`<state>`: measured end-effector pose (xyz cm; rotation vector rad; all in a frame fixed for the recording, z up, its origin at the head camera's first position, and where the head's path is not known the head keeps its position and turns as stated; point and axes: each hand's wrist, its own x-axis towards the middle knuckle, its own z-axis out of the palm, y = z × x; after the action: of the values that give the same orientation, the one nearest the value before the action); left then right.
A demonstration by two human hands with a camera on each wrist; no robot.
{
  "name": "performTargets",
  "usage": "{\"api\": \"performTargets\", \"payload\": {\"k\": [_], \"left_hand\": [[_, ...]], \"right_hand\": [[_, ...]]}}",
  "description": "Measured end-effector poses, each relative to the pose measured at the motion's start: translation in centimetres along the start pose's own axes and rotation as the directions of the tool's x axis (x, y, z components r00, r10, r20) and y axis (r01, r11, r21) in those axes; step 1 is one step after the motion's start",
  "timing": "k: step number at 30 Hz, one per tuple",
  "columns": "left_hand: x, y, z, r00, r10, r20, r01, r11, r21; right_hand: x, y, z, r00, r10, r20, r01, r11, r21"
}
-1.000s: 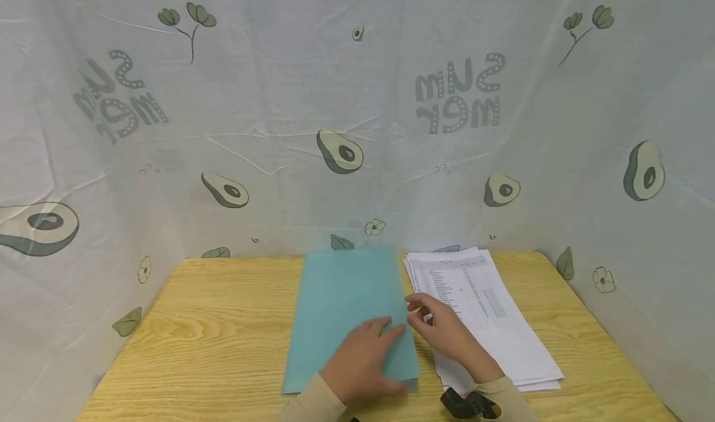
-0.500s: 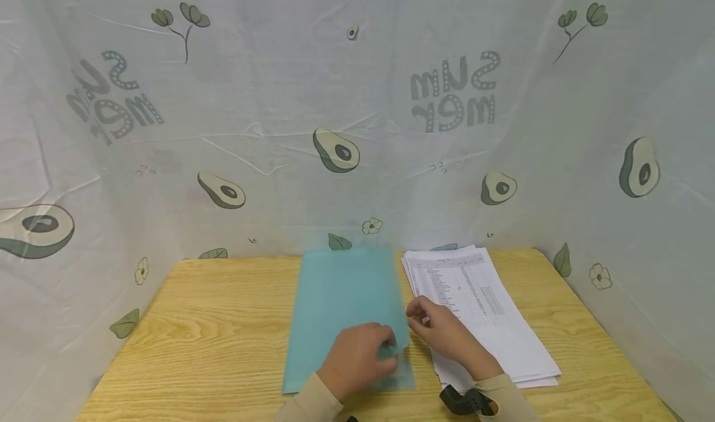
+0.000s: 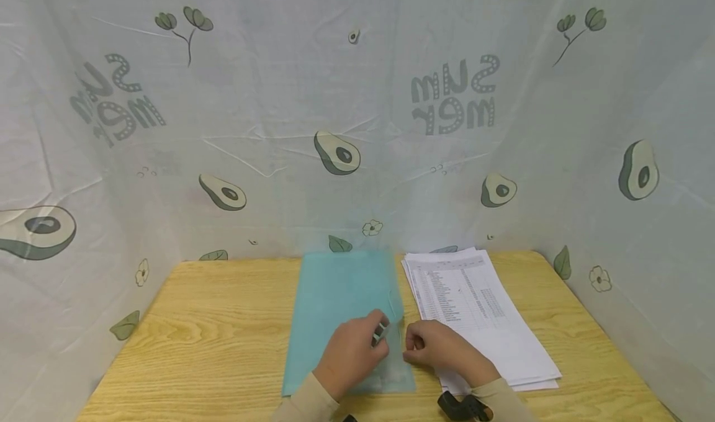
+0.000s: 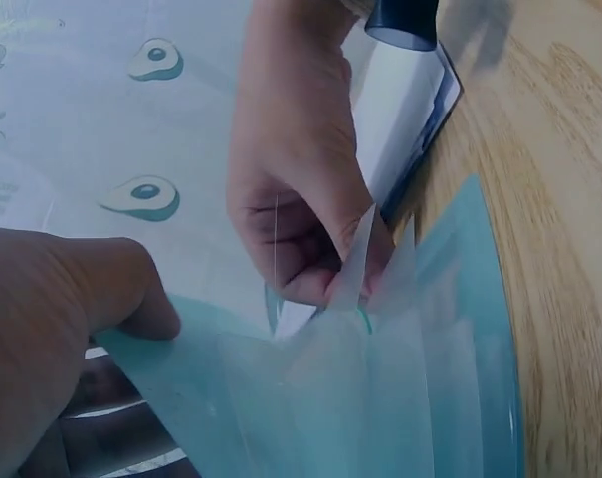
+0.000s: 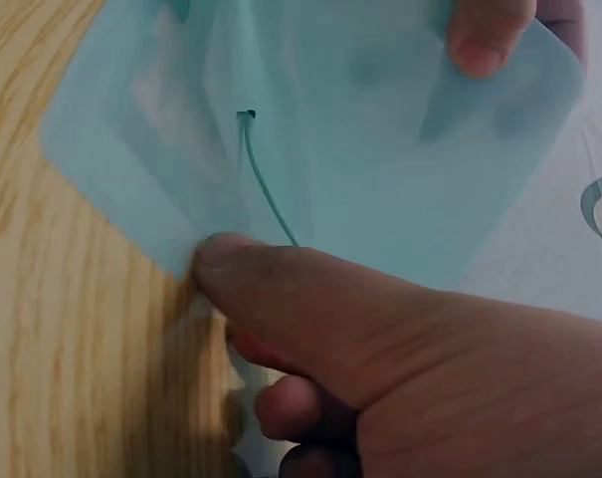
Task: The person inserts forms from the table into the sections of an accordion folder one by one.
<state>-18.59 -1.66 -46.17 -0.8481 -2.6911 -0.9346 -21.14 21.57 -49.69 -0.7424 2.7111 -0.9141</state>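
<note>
One teal folder: flat on the desk, just right of its middle, left edge lying down, right edge bent up between two busy hands.
Cover: its right side stands raised and creased, held off the layers beneath.
Green cord: threaded through a small slot and off under the right thumb, right where the action is.
Left hand: over the near right part of the folder, thumb and fingers pinching the cover; good firm grip.
Right hand: at the folder's right edge, fingers curled, thumb pressed in, apparently pinching the cord; the fingertips' exact hold is hidden.
Folder to grip: left grip on its raised side, right grip right at the edge, slot just beyond the thumb.
Step in hand: looks like working the cord at the opening, cover held up to make room.
Next move: calls, I'd judge, for a steady left pinch and a gentle right pull, since this thin plastic could crease further.
Paper stack: right of the folder, printed sheet on top, edges uneven, right wrist above its near left part.
Backdrop: pale cloth beyond the desk, avocados printed all over.
</note>
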Motion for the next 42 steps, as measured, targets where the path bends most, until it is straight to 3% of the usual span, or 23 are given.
{"api": "performTargets", "payload": {"k": [6,10,15,22,28,34,42], "left_hand": [[-0.1,0.1,0.4,0.998,0.038,0.043,-0.039,0.999,0.035],[-0.1,0.1,0.5,0.999,0.044,0.011,-0.044,0.998,0.053],[0.0,0.2,0.1,0.999,0.035,-0.041,-0.035,0.999,0.016],[0.0,0.2,-0.8,0.996,-0.004,-0.094,0.005,1.0,0.008],[0.1,0.2,-1.8,0.991,-0.046,-0.123,0.039,0.997,-0.064],[-0.1,0.1,-2.9,0.983,-0.101,-0.154,0.084,0.99,-0.113],[-0.1,0.2,-3.4,0.977,-0.112,-0.18,0.087,0.986,-0.143]], "right_hand": [[-0.3,0.1,0.0,0.999,-0.01,0.048,0.009,0.999,0.034],[-0.3,0.1,-0.1,0.997,-0.03,0.066,0.027,0.999,0.04],[-0.2,0.1,-0.1,0.998,-0.024,0.065,0.021,0.999,0.039],[-0.2,-0.1,-0.1,0.998,-0.001,0.065,-0.002,0.999,0.042],[-0.2,-0.1,-0.1,0.998,0.004,0.066,-0.007,0.999,0.047],[-0.3,0.0,-0.3,0.996,-0.017,0.087,0.01,0.997,0.075],[-0.3,0.2,-0.2,0.996,-0.067,0.062,0.063,0.996,0.064]]}}
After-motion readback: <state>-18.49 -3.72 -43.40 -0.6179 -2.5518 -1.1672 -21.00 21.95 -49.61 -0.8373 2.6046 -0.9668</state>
